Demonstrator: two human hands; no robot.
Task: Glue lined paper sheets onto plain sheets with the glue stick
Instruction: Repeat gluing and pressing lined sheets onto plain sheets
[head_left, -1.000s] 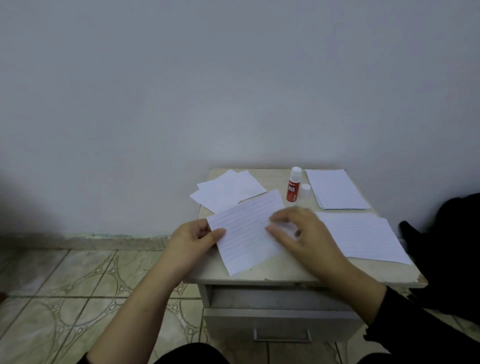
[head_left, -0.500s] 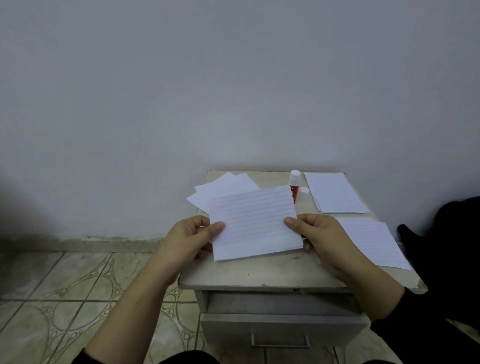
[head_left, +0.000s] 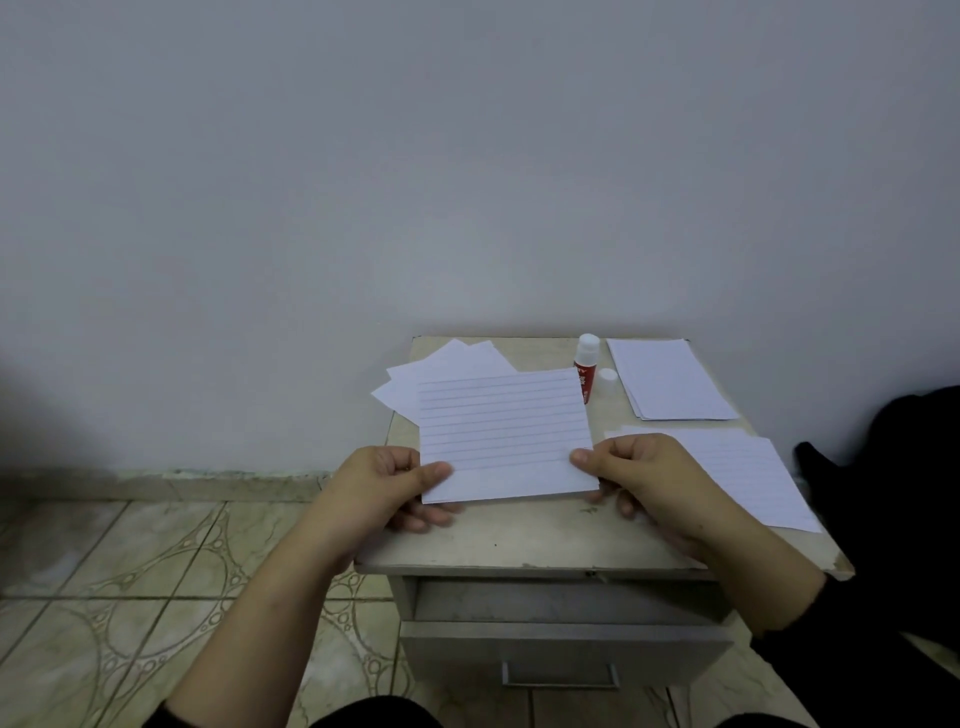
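Note:
I hold a lined sheet (head_left: 503, 431) above the small table (head_left: 540, 540), lined face toward me. My left hand (head_left: 387, 483) pinches its lower left edge, thumb on top and fingers beneath. My right hand (head_left: 641, 478) pinches the lower right edge the same way. A second edge shows under the sheet's bottom, so it looks doubled. The red and white glue stick (head_left: 586, 366) stands uncapped behind the sheet, its white cap (head_left: 607, 375) lying beside it. More lined sheets (head_left: 748, 467) lie flat at the right.
A stack of sheets (head_left: 670, 379) sits at the table's back right corner. Several loose plain sheets (head_left: 441, 371) fan out at the back left. A drawer (head_left: 561, 649) is below the tabletop. A dark object (head_left: 904, 457) lies to the right, tiled floor to the left.
The lined sheet lay slanted on the table under my right palm; both hands picked it up, squared it, and now hold it closer and more upright.

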